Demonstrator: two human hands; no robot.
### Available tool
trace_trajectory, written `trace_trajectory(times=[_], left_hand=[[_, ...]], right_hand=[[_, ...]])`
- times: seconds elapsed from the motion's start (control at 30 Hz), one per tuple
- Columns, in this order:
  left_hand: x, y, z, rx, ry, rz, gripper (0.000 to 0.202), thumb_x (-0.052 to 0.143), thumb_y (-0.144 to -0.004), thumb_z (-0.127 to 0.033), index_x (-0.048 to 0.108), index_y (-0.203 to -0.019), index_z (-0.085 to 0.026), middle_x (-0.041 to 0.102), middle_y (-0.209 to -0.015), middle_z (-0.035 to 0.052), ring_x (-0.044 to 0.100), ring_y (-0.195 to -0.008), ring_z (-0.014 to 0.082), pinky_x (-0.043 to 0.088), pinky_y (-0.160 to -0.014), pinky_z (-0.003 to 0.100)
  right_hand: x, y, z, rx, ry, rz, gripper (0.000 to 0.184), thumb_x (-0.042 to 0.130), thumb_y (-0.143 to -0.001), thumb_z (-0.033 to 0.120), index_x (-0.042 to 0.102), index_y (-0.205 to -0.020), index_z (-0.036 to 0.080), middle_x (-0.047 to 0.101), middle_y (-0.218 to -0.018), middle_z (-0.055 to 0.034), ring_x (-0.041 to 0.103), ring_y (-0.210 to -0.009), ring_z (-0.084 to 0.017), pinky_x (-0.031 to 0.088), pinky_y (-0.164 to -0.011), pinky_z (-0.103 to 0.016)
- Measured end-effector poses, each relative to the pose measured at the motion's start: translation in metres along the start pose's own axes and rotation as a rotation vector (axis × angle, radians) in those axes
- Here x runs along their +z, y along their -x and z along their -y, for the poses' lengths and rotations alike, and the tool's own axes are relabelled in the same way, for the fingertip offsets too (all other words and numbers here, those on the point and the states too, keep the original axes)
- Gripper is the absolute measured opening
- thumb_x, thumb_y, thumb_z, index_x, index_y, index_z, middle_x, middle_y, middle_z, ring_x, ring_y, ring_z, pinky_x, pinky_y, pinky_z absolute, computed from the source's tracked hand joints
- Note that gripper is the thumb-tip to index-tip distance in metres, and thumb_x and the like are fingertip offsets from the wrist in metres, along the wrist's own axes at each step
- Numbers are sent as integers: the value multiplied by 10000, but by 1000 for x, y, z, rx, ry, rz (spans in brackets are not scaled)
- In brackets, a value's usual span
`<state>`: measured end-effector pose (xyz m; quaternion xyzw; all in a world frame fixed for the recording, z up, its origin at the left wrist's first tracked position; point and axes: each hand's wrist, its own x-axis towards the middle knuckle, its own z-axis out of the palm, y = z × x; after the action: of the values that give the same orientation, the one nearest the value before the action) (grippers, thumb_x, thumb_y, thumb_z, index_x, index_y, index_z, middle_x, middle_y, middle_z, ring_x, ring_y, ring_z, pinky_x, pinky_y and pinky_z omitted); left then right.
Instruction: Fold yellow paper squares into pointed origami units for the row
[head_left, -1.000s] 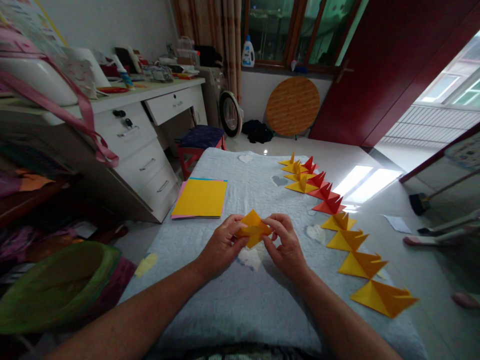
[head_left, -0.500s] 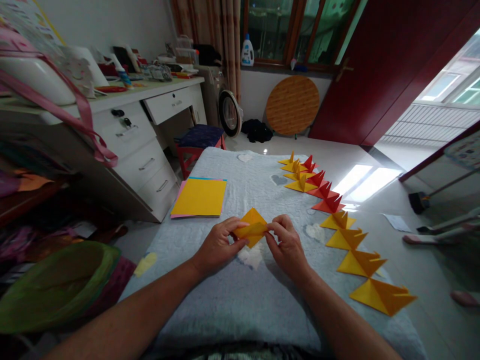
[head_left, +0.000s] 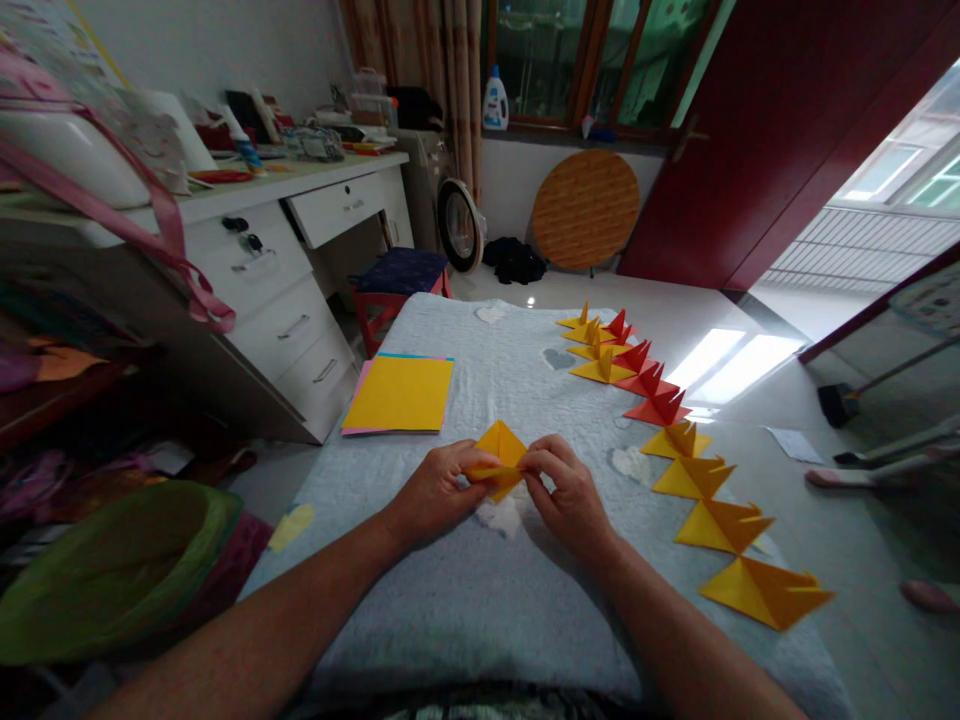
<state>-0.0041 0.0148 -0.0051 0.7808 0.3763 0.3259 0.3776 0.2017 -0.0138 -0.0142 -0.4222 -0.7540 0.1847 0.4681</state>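
A small folded piece of yellow origami paper [head_left: 501, 445], diamond-shaped with a flap across its middle, is held just above the cloth between my two hands. My left hand [head_left: 442, 488] pinches its left corner, thumb below and fingers above. At the right corner, the thumb and fingertips of my right hand [head_left: 564, 490] grip the flap; the fingers hide that tip. Left of it lies a stack of square paper [head_left: 401, 395], yellow on top with pink and blue edges showing. Folded yellow paper pieces [head_left: 724, 525] and red ones [head_left: 658, 400] stand along the right side.
A pale blue cloth [head_left: 450, 610] with heart patches covers the work surface. A green-lined bin [head_left: 112, 570] stands at lower left, a white desk [head_left: 277, 300] beyond it. A stool [head_left: 397, 275] is behind the paper stack. Another person's foot [head_left: 930, 597] shows at the right edge.
My right hand has moved slightly left, bringing the right side of the flap inward. The flap now sits lower, uncovering a crease on the diamond's upper part. My left hand has barely moved.
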Motion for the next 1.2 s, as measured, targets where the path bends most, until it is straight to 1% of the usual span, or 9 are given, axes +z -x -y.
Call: trace_trajectory(times=[0.23, 0.43, 0.67, 0.8, 0.87, 0.93, 1.0, 1.07, 1.2], left_hand=[[0, 1, 2, 41, 20, 52, 136, 629, -889, -262, 734, -906, -177, 699, -854, 22, 630, -803, 166, 450, -752, 257], [0, 1, 5, 53, 41, 33, 123, 632, -895, -259, 723, -913, -178, 723, -899, 29, 649, -839, 166, 464, -782, 253], [3, 1, 8, -43, 154, -140, 139, 678, -820, -235, 712, -938, -168, 707, -849, 15, 609, -727, 137, 486, -698, 234], [5, 1, 7, -98, 331, -174, 393, 725, -775, -256, 638, -1150, -178, 699, -1031, 51, 635, -798, 142, 522, -754, 255], [6, 3, 3, -114, 390, -118, 610, 719, -788, -238, 487, -1352, -210, 686, -1093, 61, 650, -865, 150, 523, -790, 264], [7, 4, 1, -111, 381, -66, 712, 678, -833, -223, 338, -1459, -237, 683, -1082, 56, 651, -877, 146, 518, -804, 267], [8, 7, 1, -90, 322, -44, 681, 627, -876, -217, 304, -1474, -260, 666, -1112, 55, 646, -871, 138, 515, -816, 274], [9, 9, 3, -69, 242, -38, 591, 597, -898, -219, 360, -1437, -274, 644, -1155, 55, 643, -889, 141, 514, -835, 286], [8, 9, 6, -62, 148, -39, 409, 569, -913, -218, 477, -1310, -243, 666, -1041, 35, 649, -876, 154, 516, -808, 279]], right_hand=[[0, 0, 1, 73, -29, -91, 230, 554, -879, 92, 600, -1061, 225, 543, -1026, -52, 568, -798, -143, 512, -714, -275], [-1, -1, 0, 82, -38, -25, 134, 518, -893, 103, 585, -935, 211, 571, -846, -15, 562, -719, -134, 477, -665, -255], [-2, -2, 1, 138, -56, -18, 116, 519, -871, 119, 580, -823, 205, 584, -770, -4, 558, -688, -132, 460, -640, -247], [-2, -1, -1, 232, -111, -60, 80, 542, -863, 156, 583, -823, 211, 586, -758, 2, 566, -690, -137, 478, -645, -257], [-1, -1, -3, 263, -134, -77, 67, 551, -860, 168, 577, -817, 212, 577, -748, 8, 563, -683, -135, 478, -638, -254], [0, 0, -3, 276, -141, -85, 58, 556, -856, 176, 574, -815, 213, 573, -745, 9, 564, -680, -135, 479, -638, -255], [1, 0, -3, 272, -139, -80, 53, 555, -854, 178, 577, -819, 212, 578, -751, 6, 570, -687, -140, 483, -648, -262], [2, -1, -2, 256, -130, -67, 60, 550, -854, 172, 585, -823, 209, 584, -757, 2, 575, -690, -143, 482, -652, -265], [1, -1, 0, 224, -93, -55, 87, 537, -857, 155, 601, -818, 201, 590, -750, 1, 568, -676, -137, 466, -636, -255]])
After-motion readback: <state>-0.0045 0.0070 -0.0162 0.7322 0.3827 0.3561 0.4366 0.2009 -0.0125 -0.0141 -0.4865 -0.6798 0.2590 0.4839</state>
